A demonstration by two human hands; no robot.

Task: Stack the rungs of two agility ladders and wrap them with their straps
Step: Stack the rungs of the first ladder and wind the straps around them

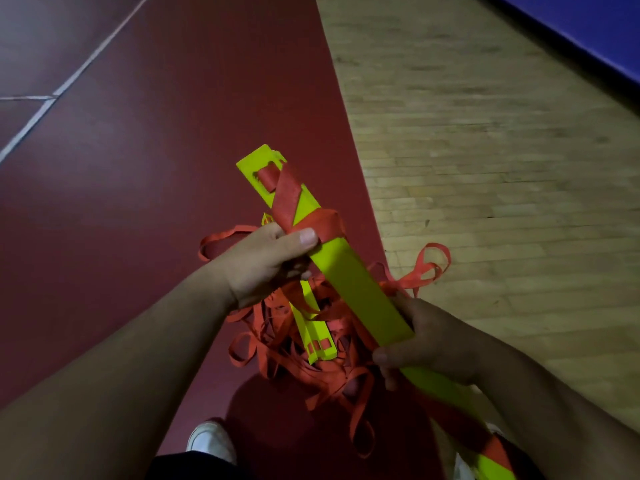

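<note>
The left hand [266, 261] is clenched around a stack of yellow rungs [349, 271], its thumb [301, 239] pressing a band of red strap [304, 209] flat against the top face. Just beyond that thumb the strap crosses the stack diagonally and loops through a slot near the far end, which points away from the person toward the seam in the floor. The right hand [433, 344] grips the same stack lower down, fingers curled around its near half; more strap is wound around the stack below this hand, close to the bottom edge of the view. The whole bundle is held slanted in the air between the two hands, above the floor.

Under the hands, a second bundle of yellow rungs [317, 334] lies half buried in a loose tangle of red straps [311, 368], with loops spilling out to the left of the left hand and to the right above the right wrist. Part of this pile is hidden behind the held stack and the forearms.

Below the pile a white shoe [211, 439] shows, and another pale shoe is barely visible beneath the right forearm.

The pile rests on a dark red floor [138, 168] marked with white lines [52, 98]; to the right runs pale wooden flooring [485, 150], and a blue mat [588, 26] edges the far corner.
</note>
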